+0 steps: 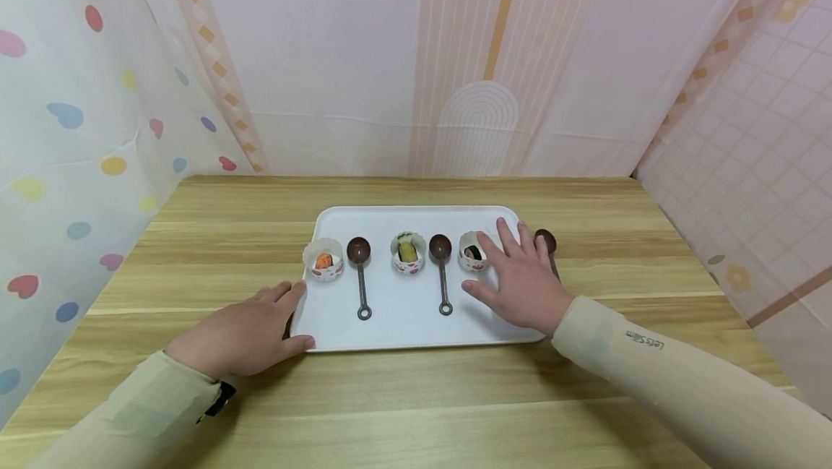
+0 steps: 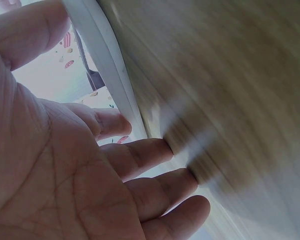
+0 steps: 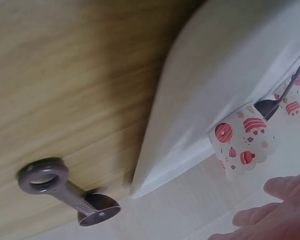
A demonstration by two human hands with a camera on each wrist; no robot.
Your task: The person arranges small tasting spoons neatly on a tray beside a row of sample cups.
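Note:
My left hand (image 1: 243, 335) rests at the near left corner of a white tray (image 1: 403, 328), thumb over the rim. In the left wrist view its fingers (image 2: 150, 155) lie extended along the tray's outer edge. Spread fingers mark my right hand (image 1: 523, 285), held over the tray's right end, index fingertip at the rim of the right paper cup (image 1: 471, 264). That cup holds a dark-wrapped sushi-like piece (image 1: 474, 253). A middle cup (image 1: 408, 267) has a yellow-green piece (image 1: 407, 251); the left cup (image 1: 325, 246) has an orange-topped one (image 1: 323, 261).
Two brown scoops (image 1: 359, 251) lie between the cups, handles toward me. Past the tray's right edge, a third scoop (image 3: 97, 209) is on the wooden table (image 1: 416, 397), partly hidden by my right hand in the head view. A patterned curtain (image 1: 338, 57) hangs behind.

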